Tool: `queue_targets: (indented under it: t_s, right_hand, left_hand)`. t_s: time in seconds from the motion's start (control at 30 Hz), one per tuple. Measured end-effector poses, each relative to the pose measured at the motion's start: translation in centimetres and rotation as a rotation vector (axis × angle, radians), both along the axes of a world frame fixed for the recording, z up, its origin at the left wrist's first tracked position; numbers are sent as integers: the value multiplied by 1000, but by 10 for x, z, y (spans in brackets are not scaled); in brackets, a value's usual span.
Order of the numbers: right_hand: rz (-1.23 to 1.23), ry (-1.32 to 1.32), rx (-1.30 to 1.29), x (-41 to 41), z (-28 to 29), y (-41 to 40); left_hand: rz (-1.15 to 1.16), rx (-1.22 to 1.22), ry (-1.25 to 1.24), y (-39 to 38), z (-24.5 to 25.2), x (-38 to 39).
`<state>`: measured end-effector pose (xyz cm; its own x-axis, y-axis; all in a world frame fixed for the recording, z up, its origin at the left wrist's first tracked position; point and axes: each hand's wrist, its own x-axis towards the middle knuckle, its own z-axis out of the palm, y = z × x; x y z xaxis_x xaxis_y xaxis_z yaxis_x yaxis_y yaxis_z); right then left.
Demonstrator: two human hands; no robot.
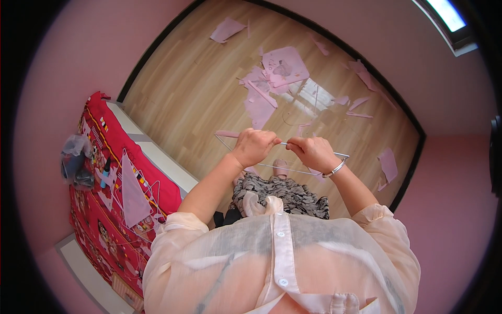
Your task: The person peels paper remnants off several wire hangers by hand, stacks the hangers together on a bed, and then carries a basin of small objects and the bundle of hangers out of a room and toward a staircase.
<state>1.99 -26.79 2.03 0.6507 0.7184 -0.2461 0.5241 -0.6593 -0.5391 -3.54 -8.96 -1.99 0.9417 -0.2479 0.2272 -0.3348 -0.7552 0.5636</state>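
My left hand (253, 148) and my right hand (313, 154) both grip the upper side of a thin wire frame (288, 169) with narrow corners. They are held close together, thumbs inward, with a short stretch of bare wire between them. The frame hangs in front of my lap, and its lower side runs below both hands. A strip of pink sheet material (228, 134) shows at its left corner; I cannot tell whether it is attached. The right end of the frame is beside the bracelet on my right wrist.
Torn pink sheets (288, 64) and scraps lie across the wood-look floor (176, 78). At my left stands a table with a red patterned cloth (164, 184). It holds a pink triangular piece (134, 196), bent wires, a blue bottle-like item (105, 178) and a plastic bag (74, 151).
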Motion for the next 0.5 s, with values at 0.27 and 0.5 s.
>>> queue_targets:
  t_s: [0.27, 0.5]
  right_hand:
    - [45, -290, -90, -16, -9, 14]
    - [98, -325, -191, -34, -18, 25]
  left_hand:
    - [331, -181, 321, -4, -21, -6]
    - [536, -227, 474, -4, -62, -3]
